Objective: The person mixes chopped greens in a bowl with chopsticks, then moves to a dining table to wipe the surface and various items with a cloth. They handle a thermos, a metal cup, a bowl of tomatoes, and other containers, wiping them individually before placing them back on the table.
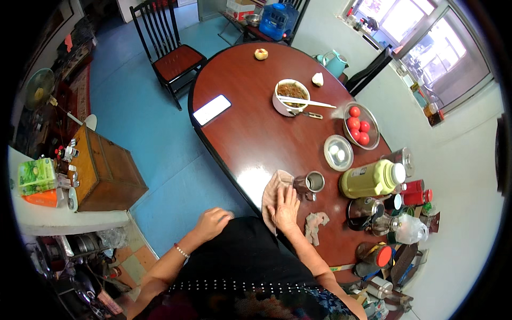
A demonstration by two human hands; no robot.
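Note:
My right hand [286, 210] lies flat, palm down, on a folded pinkish-brown cloth [276, 185] at the near edge of the oval wooden table [256, 148]. Its fingertips are close to a metal mug [315, 182] with a brown outside; whether they touch it is hard to tell. To the right of this hand is a crumpled, pale rag or tissue [316, 227]. My left hand [214, 223] is off the table, by the black cloth over my lap. Its fingers are bent, their inner side is hidden, and no object shows in it.
A white bowl of food [290, 96] bears chopsticks, with a phone [212, 110] to its left. Tomatoes fill a clear bowl [376, 124] beside a lid [338, 153]. A green thermos [366, 179], glass pot [360, 214] and jars crowd the right side. A chair [178, 60] stands beyond.

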